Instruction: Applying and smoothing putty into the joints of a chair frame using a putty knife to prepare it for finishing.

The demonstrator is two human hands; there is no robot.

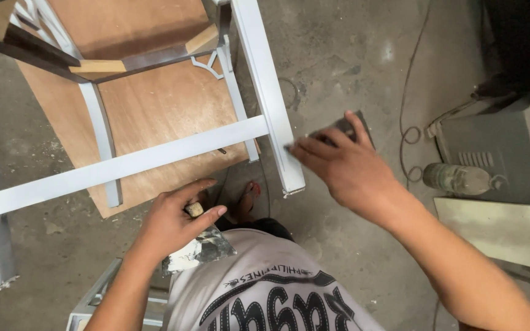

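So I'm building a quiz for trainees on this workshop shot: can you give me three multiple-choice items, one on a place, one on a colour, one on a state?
1. Where does the plastic bottle lie?
A. on the plywood sheet
B. on the concrete floor by the grey metal box
C. on the chair frame

2. What colour is the chair frame?
A. white
B. red
C. black

3. What is the right hand doing?
A. hanging empty
B. gripping the bottle
C. pressing a dark sanding sheet at the chair leg

Answers: 1 B, it lies on its side on the floor next to the box. 2 A, every rail and leg is painted white. 3 C, the fingers hold the sheet against the leg; the left hand holds a putty knife.
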